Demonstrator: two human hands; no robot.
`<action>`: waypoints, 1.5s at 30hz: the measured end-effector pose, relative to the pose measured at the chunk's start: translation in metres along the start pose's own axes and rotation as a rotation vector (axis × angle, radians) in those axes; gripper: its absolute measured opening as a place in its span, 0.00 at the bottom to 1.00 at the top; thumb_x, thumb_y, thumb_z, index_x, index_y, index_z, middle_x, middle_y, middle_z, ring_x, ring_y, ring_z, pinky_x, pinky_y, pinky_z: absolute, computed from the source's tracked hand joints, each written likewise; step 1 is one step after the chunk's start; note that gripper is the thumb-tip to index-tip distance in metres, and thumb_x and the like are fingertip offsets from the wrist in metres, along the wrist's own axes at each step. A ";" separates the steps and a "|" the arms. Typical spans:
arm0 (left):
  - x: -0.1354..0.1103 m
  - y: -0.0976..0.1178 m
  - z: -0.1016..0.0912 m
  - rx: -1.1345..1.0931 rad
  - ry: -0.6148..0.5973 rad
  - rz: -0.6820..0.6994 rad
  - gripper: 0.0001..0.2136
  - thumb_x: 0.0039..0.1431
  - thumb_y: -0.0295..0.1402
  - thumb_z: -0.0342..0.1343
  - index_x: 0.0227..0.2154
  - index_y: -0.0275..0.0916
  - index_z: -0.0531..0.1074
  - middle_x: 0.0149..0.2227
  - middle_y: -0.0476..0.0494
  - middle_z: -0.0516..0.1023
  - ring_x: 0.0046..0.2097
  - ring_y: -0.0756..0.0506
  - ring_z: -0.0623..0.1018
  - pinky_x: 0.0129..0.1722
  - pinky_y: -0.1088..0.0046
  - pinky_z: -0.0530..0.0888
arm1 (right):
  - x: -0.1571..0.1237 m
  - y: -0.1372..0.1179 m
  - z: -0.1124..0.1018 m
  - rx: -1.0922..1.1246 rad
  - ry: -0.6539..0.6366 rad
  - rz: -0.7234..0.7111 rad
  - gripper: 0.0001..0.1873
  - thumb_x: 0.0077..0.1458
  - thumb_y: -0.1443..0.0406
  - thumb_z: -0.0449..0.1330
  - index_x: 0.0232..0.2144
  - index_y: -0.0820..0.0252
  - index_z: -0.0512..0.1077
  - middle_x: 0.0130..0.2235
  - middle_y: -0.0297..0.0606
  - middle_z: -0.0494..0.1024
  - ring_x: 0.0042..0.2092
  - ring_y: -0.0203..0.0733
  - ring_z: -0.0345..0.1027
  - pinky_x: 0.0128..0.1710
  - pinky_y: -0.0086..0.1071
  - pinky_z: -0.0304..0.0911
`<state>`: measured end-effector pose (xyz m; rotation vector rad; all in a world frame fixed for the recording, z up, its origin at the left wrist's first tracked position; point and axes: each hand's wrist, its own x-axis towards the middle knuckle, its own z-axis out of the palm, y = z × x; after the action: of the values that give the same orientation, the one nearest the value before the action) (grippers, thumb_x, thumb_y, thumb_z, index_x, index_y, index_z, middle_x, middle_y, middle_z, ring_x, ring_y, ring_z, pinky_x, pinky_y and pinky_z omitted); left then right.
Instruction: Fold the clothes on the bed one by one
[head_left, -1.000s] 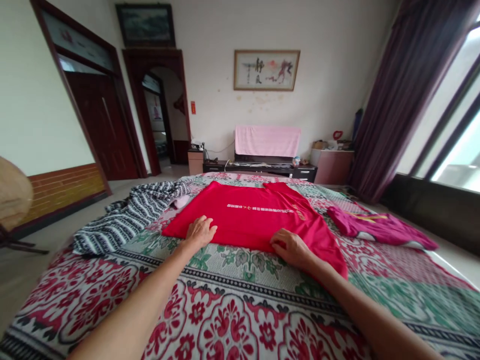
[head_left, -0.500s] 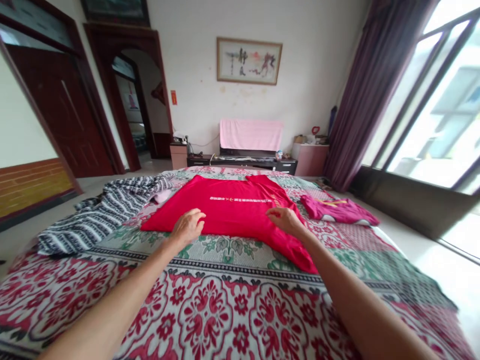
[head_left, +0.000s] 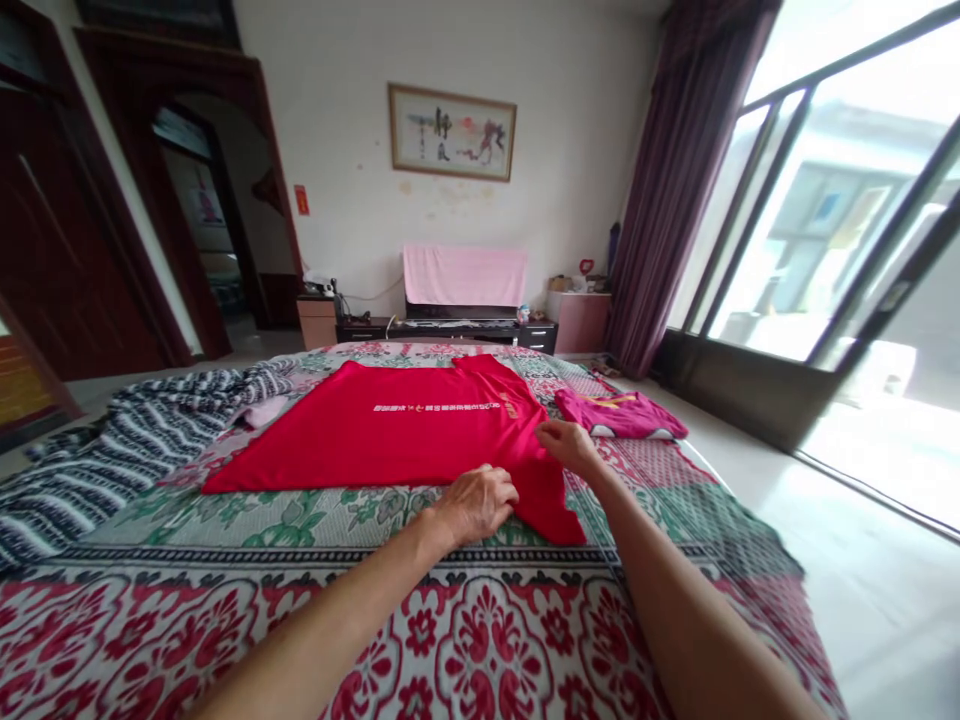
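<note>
A red T-shirt point(head_left: 352, 430) lies spread on the patterned bedspread, with a line of white print across it. At its near edge, beside the near sleeve, my left hand point(head_left: 480, 500) has its fingers curled down and closed on the cloth. My right hand point(head_left: 571, 446) pinches the shirt at its right edge, by the neck and shoulder area. The fingertips of both hands are partly hidden. The near sleeve point(head_left: 551, 510) lies flat between my two hands and points toward me.
A folded magenta garment point(head_left: 622, 414) lies right of the shirt. On the left is a heap of black-and-white striped cloth point(head_left: 127, 440). The bedspread point(head_left: 480, 640) has red and green patterns. Beyond the bed stands a low black cabinet point(head_left: 360, 330); large windows are at right.
The view has turned right. My left hand has moved right along the shirt's near edge to beside the sleeve. My right hand has shifted right to the shirt's edge.
</note>
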<state>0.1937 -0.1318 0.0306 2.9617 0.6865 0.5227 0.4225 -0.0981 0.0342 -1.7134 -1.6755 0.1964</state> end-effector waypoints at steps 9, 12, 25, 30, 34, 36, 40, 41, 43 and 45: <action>0.035 -0.035 -0.001 -0.839 0.358 -0.841 0.07 0.51 0.27 0.51 0.28 0.37 0.75 0.25 0.49 0.76 0.28 0.51 0.74 0.29 0.78 0.69 | -0.002 0.000 0.013 0.658 -0.160 0.134 0.14 0.48 0.57 0.55 0.29 0.61 0.74 0.25 0.37 0.77 0.28 0.37 0.71 0.29 0.28 0.65; 0.035 -0.046 0.001 -0.981 0.431 -1.061 0.07 0.53 0.29 0.49 0.29 0.36 0.72 0.21 0.49 0.73 0.22 0.51 0.72 0.21 0.79 0.67 | -0.002 0.003 0.010 0.779 -0.146 0.182 0.11 0.46 0.61 0.56 0.30 0.61 0.73 0.26 0.36 0.77 0.31 0.36 0.71 0.34 0.29 0.65; 0.013 -0.061 0.004 -0.869 0.196 -0.717 0.13 0.41 0.33 0.58 0.32 0.34 0.77 0.24 0.50 0.77 0.27 0.51 0.73 0.28 0.78 0.68 | -0.007 -0.037 0.005 0.088 -0.433 -0.244 0.16 0.31 0.65 0.69 0.29 0.57 0.76 0.40 0.37 0.73 0.39 0.40 0.67 0.39 0.32 0.63; 0.011 -0.067 0.009 -0.827 0.145 -0.599 0.16 0.41 0.34 0.59 0.36 0.33 0.77 0.31 0.47 0.80 0.33 0.48 0.76 0.32 0.77 0.70 | -0.008 -0.044 0.026 0.136 -0.254 -0.436 0.07 0.43 0.66 0.61 0.29 0.58 0.75 0.35 0.38 0.75 0.39 0.41 0.68 0.42 0.32 0.62; 0.013 -0.064 0.007 -0.685 0.160 -0.614 0.20 0.41 0.36 0.61 0.40 0.33 0.76 0.35 0.44 0.80 0.36 0.46 0.77 0.34 0.75 0.71 | -0.002 -0.041 0.026 0.259 -0.031 -0.183 0.09 0.50 0.63 0.54 0.27 0.60 0.72 0.25 0.35 0.73 0.28 0.36 0.64 0.29 0.28 0.59; 0.016 -0.060 0.006 -0.576 0.169 -0.629 0.22 0.41 0.38 0.63 0.41 0.33 0.75 0.36 0.42 0.80 0.38 0.45 0.77 0.36 0.73 0.71 | 0.002 -0.038 0.023 0.363 -0.002 -0.063 0.11 0.50 0.60 0.53 0.26 0.60 0.70 0.21 0.32 0.69 0.24 0.34 0.59 0.23 0.27 0.54; 0.021 -0.049 0.008 -0.343 0.253 -0.599 0.22 0.44 0.37 0.63 0.43 0.34 0.72 0.40 0.38 0.78 0.41 0.43 0.77 0.42 0.68 0.71 | 0.005 -0.034 0.021 0.576 0.010 0.047 0.15 0.46 0.54 0.55 0.28 0.59 0.69 0.19 0.29 0.65 0.20 0.32 0.54 0.19 0.26 0.49; 0.022 -0.047 0.009 -0.299 0.286 -0.573 0.22 0.44 0.36 0.63 0.44 0.34 0.70 0.41 0.38 0.77 0.41 0.43 0.76 0.43 0.67 0.71 | 0.006 -0.033 0.021 0.602 0.018 0.062 0.16 0.45 0.53 0.56 0.29 0.59 0.69 0.19 0.29 0.65 0.20 0.32 0.54 0.19 0.26 0.48; 0.023 -0.043 0.011 -0.220 0.337 -0.497 0.20 0.47 0.35 0.62 0.43 0.36 0.69 0.42 0.39 0.76 0.42 0.43 0.76 0.45 0.66 0.71 | 0.006 -0.032 0.022 0.631 0.029 0.081 0.16 0.44 0.52 0.56 0.28 0.58 0.69 0.19 0.28 0.64 0.20 0.31 0.53 0.18 0.26 0.47; 0.023 -0.039 0.011 -0.149 0.357 -0.405 0.15 0.50 0.34 0.60 0.41 0.37 0.70 0.45 0.38 0.74 0.47 0.43 0.74 0.48 0.65 0.70 | 0.007 -0.032 0.022 0.647 0.027 0.097 0.16 0.43 0.52 0.57 0.28 0.58 0.68 0.19 0.29 0.64 0.19 0.31 0.53 0.18 0.25 0.47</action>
<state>0.2001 -0.0861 0.0221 2.5110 1.1823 1.0169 0.3850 -0.0870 0.0389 -1.2901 -1.3091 0.6774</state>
